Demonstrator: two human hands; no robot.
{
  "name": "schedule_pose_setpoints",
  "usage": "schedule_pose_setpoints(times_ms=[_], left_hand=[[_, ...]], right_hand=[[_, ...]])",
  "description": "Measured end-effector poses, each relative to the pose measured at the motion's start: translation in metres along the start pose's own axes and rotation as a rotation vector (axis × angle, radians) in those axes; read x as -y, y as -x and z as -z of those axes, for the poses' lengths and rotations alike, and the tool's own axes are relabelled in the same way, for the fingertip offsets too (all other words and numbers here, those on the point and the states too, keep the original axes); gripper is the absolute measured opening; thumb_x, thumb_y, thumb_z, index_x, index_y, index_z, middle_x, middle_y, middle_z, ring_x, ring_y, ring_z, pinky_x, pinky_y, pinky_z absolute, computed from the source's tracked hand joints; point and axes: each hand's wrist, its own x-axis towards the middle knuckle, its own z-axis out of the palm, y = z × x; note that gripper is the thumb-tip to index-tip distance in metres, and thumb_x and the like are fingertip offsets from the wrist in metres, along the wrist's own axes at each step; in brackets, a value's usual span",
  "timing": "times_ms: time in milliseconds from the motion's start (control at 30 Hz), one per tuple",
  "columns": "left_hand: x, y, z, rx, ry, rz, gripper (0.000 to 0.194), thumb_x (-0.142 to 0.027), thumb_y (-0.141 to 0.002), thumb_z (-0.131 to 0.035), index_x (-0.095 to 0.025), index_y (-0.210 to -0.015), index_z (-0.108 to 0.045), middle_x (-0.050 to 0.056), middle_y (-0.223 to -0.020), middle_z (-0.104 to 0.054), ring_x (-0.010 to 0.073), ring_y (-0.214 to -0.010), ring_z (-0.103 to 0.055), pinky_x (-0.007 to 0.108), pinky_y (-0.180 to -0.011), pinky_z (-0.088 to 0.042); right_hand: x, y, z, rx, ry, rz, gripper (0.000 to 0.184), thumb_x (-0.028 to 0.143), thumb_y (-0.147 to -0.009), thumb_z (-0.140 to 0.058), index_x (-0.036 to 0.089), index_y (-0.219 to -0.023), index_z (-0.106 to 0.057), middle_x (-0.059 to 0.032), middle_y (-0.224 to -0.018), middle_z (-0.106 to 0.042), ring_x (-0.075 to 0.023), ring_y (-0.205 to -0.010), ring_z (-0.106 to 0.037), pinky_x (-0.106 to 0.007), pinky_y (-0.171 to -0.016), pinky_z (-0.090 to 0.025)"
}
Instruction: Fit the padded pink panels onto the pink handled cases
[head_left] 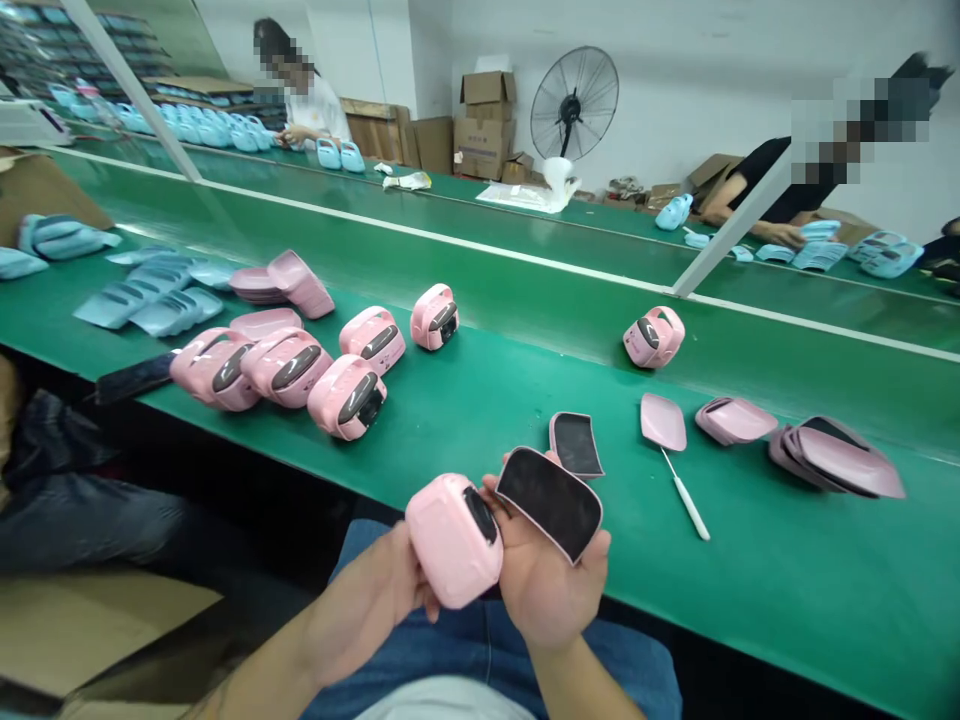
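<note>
Over the table's near edge, my left hand (401, 570) grips a pink plastic housing (454, 545) with a dark glossy window. Its fingers are mostly hidden behind the housing. My right hand (551, 595) is turned palm up beside it, its fingers curled around a curved pink panel (551, 505) whose black inner face shows. A similar black-lined panel (576, 445) lies just beyond that hand. To the right, a white-handled screwdriver (691, 508) rests with its tip at a loose pink panel (663, 421).
Several pink handled units (287, 367) stand at left, near blue panels (154, 290). One pink unit (654, 337) sits farther back. Stacked pink panels (836, 458) lie at right. White posts (731, 220) rise from the bench. Two people work across it, near a fan (574, 103).
</note>
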Motion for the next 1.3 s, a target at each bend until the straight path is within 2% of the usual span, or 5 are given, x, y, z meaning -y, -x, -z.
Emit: schedule_pose_setpoints(times_ms=[167, 333, 467, 833, 1300], left_hand=[[0.004, -0.008, -0.003, -0.114, -0.117, -0.043, 0.073, -0.064, -0.087, -0.083, -0.013, -0.137, -0.072, 0.011, -0.096, -0.079, 0.0243, -0.084, -0.070, 0.030, -0.072, -0.053], [-0.007, -0.012, -0.004, 0.005, -0.254, 0.022, 0.072, -0.069, -0.093, -0.073, -0.010, -0.133, -0.074, 0.010, -0.085, -0.077, 0.0249, -0.077, -0.069, 0.033, -0.070, -0.053], [-0.009, -0.014, -0.008, 0.057, -0.312, 0.024, 0.070, -0.066, -0.093, -0.075, -0.013, -0.139, -0.070, 0.013, -0.106, -0.079, 0.0273, -0.096, -0.071, 0.032, -0.080, -0.055], [-0.007, -0.016, -0.008, 0.180, -0.349, -0.021, 0.068, -0.058, -0.094, -0.078, -0.017, -0.145, -0.061, 0.015, -0.135, -0.072, 0.0294, -0.117, -0.068, 0.034, -0.091, -0.056], [-0.001, -0.017, -0.026, 0.143, -0.256, -0.071, 0.069, -0.046, -0.084, -0.091, -0.017, -0.138, -0.058, 0.013, -0.125, -0.072, 0.0238, -0.103, -0.069, 0.032, -0.084, -0.058]], right_hand=[[0.005, 0.009, 0.014, 0.080, 0.238, 0.112, 0.085, 0.089, -0.097, -0.040, 0.032, -0.158, -0.055, -0.0137, -0.156, -0.066, -0.0381, -0.132, -0.074, -0.066, -0.112, -0.059], [0.018, 0.018, 0.042, 0.337, 0.748, 0.233, 0.115, 0.087, -0.082, -0.072, 0.026, -0.172, -0.034, -0.0198, -0.169, -0.051, -0.0418, -0.149, -0.061, -0.063, -0.120, -0.055], [0.029, 0.016, 0.056, 0.525, 1.078, 0.377, 0.113, 0.077, -0.085, -0.077, 0.021, -0.173, -0.034, -0.0216, -0.173, -0.045, -0.0430, -0.159, -0.049, -0.064, -0.129, -0.045], [0.052, 0.011, 0.051, 0.725, 1.244, 0.436, 0.108, 0.058, -0.091, -0.081, 0.016, -0.175, -0.028, -0.0248, -0.176, -0.039, -0.0409, -0.162, -0.045, -0.062, -0.127, -0.049], [0.064, 0.020, 0.039, 0.774, 1.412, 0.422, 0.126, 0.052, -0.081, -0.092, 0.022, -0.178, -0.018, -0.0254, -0.176, -0.037, -0.0470, -0.158, -0.047, -0.069, -0.120, -0.053]])
